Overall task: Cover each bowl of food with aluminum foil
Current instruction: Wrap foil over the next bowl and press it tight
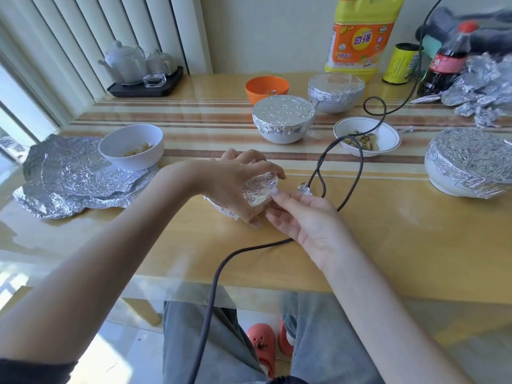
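On a glossy striped desk [360, 245] by the window, the left hand [235, 187] clamps its grip over a small foil-covered bowl [259, 191] to steady it, while the right hand [304, 217] pinches the foil edge, likely crimping it tight

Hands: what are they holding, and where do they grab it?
The left hand grips a small foil-covered bowl from above, fingers curled over its top and rim. The right hand touches its foil edge; whether it pinches cannot be told.
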{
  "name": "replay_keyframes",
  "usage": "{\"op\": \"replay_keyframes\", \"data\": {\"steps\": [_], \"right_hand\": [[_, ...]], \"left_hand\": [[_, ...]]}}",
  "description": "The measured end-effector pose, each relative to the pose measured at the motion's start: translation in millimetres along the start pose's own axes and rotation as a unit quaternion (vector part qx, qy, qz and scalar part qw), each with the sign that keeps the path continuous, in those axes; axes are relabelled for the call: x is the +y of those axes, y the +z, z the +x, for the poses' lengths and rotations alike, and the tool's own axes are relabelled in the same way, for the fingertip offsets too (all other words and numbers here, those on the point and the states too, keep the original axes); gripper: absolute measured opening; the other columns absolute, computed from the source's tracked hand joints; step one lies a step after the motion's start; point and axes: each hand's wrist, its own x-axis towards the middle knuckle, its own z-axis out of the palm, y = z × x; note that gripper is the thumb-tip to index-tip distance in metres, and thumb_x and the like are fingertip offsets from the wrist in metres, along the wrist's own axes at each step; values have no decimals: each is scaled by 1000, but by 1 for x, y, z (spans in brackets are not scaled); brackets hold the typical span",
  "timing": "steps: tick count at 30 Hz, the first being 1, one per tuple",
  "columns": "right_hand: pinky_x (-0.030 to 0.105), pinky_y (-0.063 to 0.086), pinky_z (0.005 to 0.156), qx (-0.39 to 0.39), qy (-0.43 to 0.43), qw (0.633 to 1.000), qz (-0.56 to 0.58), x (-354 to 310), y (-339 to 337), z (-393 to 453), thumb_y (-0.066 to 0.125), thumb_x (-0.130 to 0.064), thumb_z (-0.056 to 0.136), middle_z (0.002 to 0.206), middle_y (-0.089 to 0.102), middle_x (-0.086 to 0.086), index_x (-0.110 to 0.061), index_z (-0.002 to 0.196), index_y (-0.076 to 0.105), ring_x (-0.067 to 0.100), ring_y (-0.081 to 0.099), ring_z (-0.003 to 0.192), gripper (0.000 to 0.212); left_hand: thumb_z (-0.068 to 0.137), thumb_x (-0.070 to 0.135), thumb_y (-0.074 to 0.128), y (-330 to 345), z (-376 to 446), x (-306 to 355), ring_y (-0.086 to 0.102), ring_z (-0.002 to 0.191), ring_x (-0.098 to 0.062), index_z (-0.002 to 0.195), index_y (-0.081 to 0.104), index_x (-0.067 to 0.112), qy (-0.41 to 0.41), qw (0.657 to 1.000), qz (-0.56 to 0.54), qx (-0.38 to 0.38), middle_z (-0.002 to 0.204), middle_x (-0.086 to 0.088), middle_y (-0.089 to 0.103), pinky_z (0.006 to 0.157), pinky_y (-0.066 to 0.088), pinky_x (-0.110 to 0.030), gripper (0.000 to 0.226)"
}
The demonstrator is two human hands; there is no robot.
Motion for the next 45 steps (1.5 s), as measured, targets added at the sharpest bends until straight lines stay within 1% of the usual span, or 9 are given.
{"op": "replay_keyframes", "data": {"steps": [5, 10, 21, 24, 28, 33, 35, 38, 45], "right_hand": [[18, 56, 60, -8, 21, 998, 50, -1, -1, 3, 70, 1, 80, 82, 69, 10, -2, 88, 63, 13, 65, 64, 11], [21, 57, 63, -19, 22, 998, 62, -3, -5, 3, 70, 5, 79, 85, 70, 11, -6, 97, 56, 15, 66, 68, 25], [20, 57, 65, -28, -2, 1000, 10, -5, -2, 11, 69, 10, 77, 72, 68, 7, -5, 99, 53, 10, 66, 61, 31], [21, 56, 62, -47, -67, 992, -99, -8, -5, 15, 73, 6, 76, 80, 64, 11, -7, 93, 54, 13, 65, 64, 28], [23, 52, 52, -76, -302, 878, -364, -16, -13, 22, 79, -2, 75, 82, 51, 5, -10, 92, 59, 17, 55, 56, 27], [32, 51, 68, -187, -555, 573, -574, -28, -27, 44, 69, -10, 85, 90, 62, 2, -8, 96, 75, 18, 59, 77, 12], [38, 55, 67, -198, -603, 493, -595, -29, -30, 50, 65, -10, 89, 91, 67, 8, -3, 95, 75, 25, 62, 81, 14], [38, 56, 69, -222, -615, 466, -596, -34, -31, 54, 64, -10, 90, 91, 70, 8, -3, 95, 75, 24, 64, 85, 14], [30, 49, 84, -216, -599, 499, -588, -30, -32, 50, 69, -11, 87, 98, 68, 7, -4, 105, 73, 21, 56, 92, 20]], "left_hand": [[55, 59, 82, -1, 2, -2, 16, 130, -16, 124, 21, 71, 3, 1000, -19, -18, 128, 28, 15, 108, 31, -51, 93], [53, 60, 83, -1, 2, -3, 16, 131, -17, 123, 21, 72, 7, 1000, -24, -19, 124, 30, 13, 109, 29, -54, 95], [51, 62, 81, -2, 1, -3, 16, 131, -16, 128, 22, 68, 8, 1000, -16, -18, 132, 27, 16, 109, 29, -50, 98], [54, 62, 82, -2, 2, -4, 15, 133, -15, 130, 21, 66, 6, 1000, -7, -15, 141, 25, 15, 109, 28, -48, 98], [57, 62, 82, -2, 3, -5, 16, 130, -13, 133, 19, 61, 7, 1000, 7, -15, 143, 23, 15, 110, 29, -48, 98], [60, 61, 80, 0, 3, -7, 18, 128, -14, 124, 21, 64, 16, 1000, 1, -8, 141, 24, 16, 108, 31, -49, 87], [62, 59, 80, 1, 4, -7, 18, 129, -16, 128, 17, 65, 17, 1000, 5, -3, 143, 22, 15, 108, 31, -48, 92], [62, 61, 80, 2, 5, -8, 18, 131, -18, 133, 17, 62, 15, 1000, 10, 0, 146, 20, 14, 110, 29, -50, 94], [56, 66, 73, 3, 3, -7, 20, 128, -20, 121, 16, 66, 14, 1000, 4, 1, 143, 20, 16, 108, 31, -50, 87]]}}
